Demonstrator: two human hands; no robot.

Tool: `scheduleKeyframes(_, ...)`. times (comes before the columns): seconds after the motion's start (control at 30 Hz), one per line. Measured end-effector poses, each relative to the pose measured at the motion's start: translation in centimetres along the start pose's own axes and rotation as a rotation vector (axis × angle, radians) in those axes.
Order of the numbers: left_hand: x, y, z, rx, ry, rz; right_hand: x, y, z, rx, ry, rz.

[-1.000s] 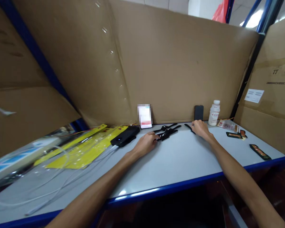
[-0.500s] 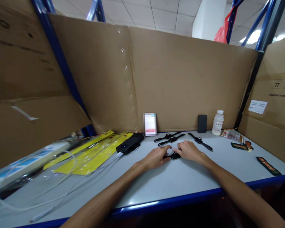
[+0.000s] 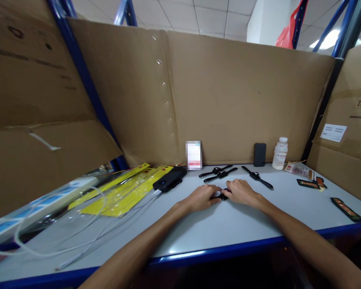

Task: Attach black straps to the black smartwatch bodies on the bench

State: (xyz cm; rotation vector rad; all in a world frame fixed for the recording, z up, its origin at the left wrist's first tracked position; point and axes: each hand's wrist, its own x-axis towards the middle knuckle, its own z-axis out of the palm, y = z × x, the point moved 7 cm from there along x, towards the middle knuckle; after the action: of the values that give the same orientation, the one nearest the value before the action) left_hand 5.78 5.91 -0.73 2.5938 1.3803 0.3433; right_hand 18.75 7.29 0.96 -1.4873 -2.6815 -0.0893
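Observation:
Both hands are closed on a black spokeshave (image 3: pixel 224 197) low over the table, largely covered by my fingers. My left hand (image 3: pixel 203 197) grips its left end, thumb toward me and fingers curled over the far side. My right hand (image 3: pixel 240 192) is at its right part, with thumb and fingertips at the middle of the body. Just beyond my hands, two more black spokeshaves (image 3: pixel 221 175) lie side by side. Another spokeshave (image 3: pixel 256 177) rests at an angle to the right.
A phone with a blurred screen (image 3: pixel 194 155), a dark phone (image 3: pixel 260 155) and a white bottle (image 3: pixel 279 154) stand by the cardboard wall (image 3: pixel 222 96). Left are a black power bank (image 3: pixel 170 179), yellow packaging (image 3: pixel 117 200), white cables and a power strip (image 3: pixel 42 206). Small packets (image 3: pixel 346 209) lie right.
The view has swung slightly left, so everything sits a little further right. My hands stay on the spokeshave, and my right fingers have shifted slightly at its middle.

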Motion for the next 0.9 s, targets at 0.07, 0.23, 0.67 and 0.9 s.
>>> scheduleKeyframes(0.07,-0.02,0.05,-0.03,0.004,-0.002,0.006,-0.11,-0.14,-0.03,0.004,-0.009,0.017)
scheduleKeyframes(0.23,0.10,-0.10,0.12,0.016,-0.007,0.012,-0.23,-0.48,-0.14,0.007,0.013,0.039)
scheduleKeyframes(0.67,0.03,-0.18,0.13,0.032,0.003,0.030,-0.17,-0.62,0.06,0.008,0.034,0.044)
scheduleKeyframes(0.9,0.14,-0.16,0.18,0.032,0.006,0.045,-0.24,-0.66,0.04,0.007,0.029,0.047)
